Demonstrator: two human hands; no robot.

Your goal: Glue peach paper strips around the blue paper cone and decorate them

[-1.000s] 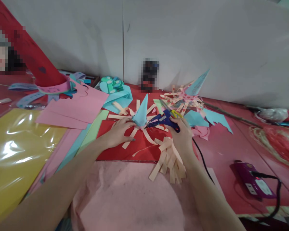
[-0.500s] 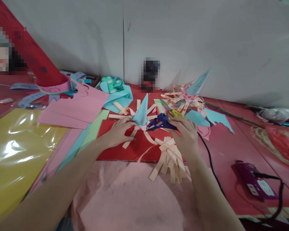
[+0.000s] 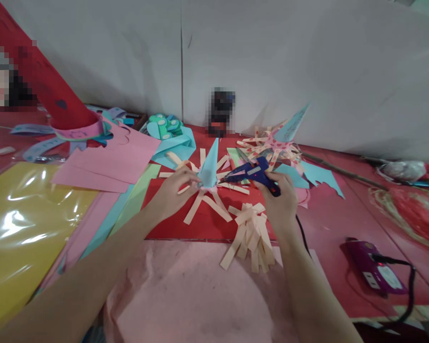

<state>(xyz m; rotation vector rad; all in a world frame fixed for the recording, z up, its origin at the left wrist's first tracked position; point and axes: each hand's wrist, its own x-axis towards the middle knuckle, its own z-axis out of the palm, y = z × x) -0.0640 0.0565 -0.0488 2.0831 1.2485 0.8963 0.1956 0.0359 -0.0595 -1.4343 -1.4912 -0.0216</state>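
Observation:
A light blue paper cone [image 3: 209, 165] stands on a red sheet [image 3: 207, 219], with several peach paper strips fanned out around its base. My left hand [image 3: 171, 193] pinches the cone's base from the left. My right hand [image 3: 280, 200] grips a blue hot glue gun [image 3: 252, 172], its nozzle pointing left at the cone's lower right side. A loose pile of peach strips [image 3: 250, 236] lies just below the right hand. The gun's black cord [image 3: 302, 233] trails down past my right wrist.
A finished star of heart-print strips with a blue cone [image 3: 279, 140] lies behind the glue gun. Pink sheets [image 3: 110, 159], a yellow wrapped sheet [image 3: 17, 224] and a red roll [image 3: 39, 81] sit left. A purple power strip [image 3: 373, 267] lies right. A white wall closes the back.
My right hand has lifted the glue gun and moved it up and right, with the nozzle now aimed at the cone. My left hand has raised the cone's base slightly.

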